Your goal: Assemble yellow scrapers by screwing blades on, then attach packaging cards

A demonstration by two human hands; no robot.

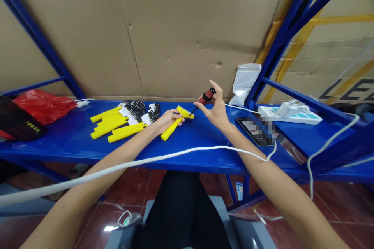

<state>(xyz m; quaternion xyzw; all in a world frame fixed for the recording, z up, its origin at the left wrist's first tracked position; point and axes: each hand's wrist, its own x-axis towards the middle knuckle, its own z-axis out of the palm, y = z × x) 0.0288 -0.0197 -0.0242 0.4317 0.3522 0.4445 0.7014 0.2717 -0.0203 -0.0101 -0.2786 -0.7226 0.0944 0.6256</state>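
Observation:
My left hand [170, 120] is closed around a yellow T-shaped tool [171, 129], holding it against the blue tabletop [201, 148]. A screwdriver [208, 96] with a red and black handle is in my right hand [216, 109], gripped between thumb and fingers with the index finger raised. Its dark shaft slants down to the head of the yellow tool; whether the tip sits in a screw is too small to tell. Left of my left hand lie several yellow tubes [109, 127] beside black-and-white printed cards [136, 112].
A phone [254, 130] and a white power strip [289, 114] lie on the right. A white cable [175, 156] runs across in front, over both forearms. Red plastic bag [43, 105] and black box [20, 120] are at left; cardboard [187, 39] stands behind.

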